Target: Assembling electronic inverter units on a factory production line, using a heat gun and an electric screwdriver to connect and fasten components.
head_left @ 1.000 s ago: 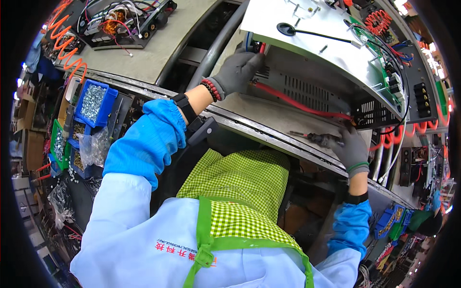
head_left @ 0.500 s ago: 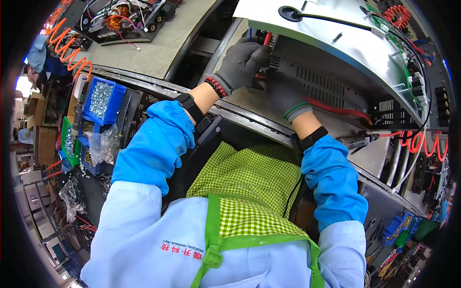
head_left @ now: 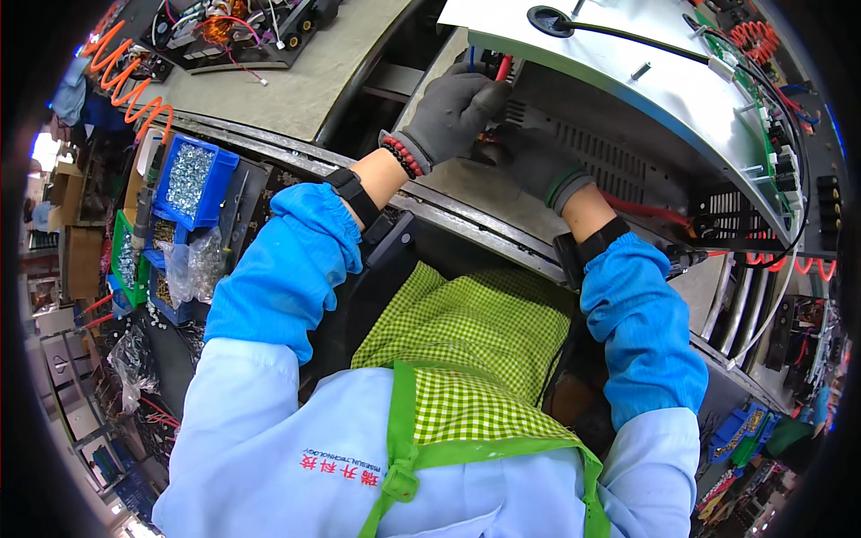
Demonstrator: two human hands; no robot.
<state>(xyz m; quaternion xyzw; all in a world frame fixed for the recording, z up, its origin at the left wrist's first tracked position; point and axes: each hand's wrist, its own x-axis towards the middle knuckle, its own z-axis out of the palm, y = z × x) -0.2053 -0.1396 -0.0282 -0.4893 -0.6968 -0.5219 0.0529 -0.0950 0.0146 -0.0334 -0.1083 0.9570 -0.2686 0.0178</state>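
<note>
My left hand [head_left: 453,117], in a dark grey glove, is closed at the open left end of a metal enclosure [head_left: 556,94]. A short red cable length [head_left: 504,68] sticks out above its thumb, and a thin blue wire [head_left: 471,57] shows beside it. My right hand [head_left: 540,166], gloved alike, is curled just right of the left, its fingertips near a small orange-brown part [head_left: 487,138]. Whatever those fingers pinch is hidden. A thick red cable [head_left: 641,209] runs from behind my right wrist to the enclosure's vented right end.
At upper left lies an electronic assembly [head_left: 233,31] with loose wires. Blue bins of screws [head_left: 188,179] stand left of me beside an orange coiled hose [head_left: 126,81]. A black cable [head_left: 628,43] crosses the white panel [head_left: 502,16]; a green circuit board [head_left: 758,117] sits at its right.
My right wrist and forearm have shifted right and swung outward, and the right hand is less blurred. The left hand stays at nearly the same spot, still closed by the red cable.
</note>
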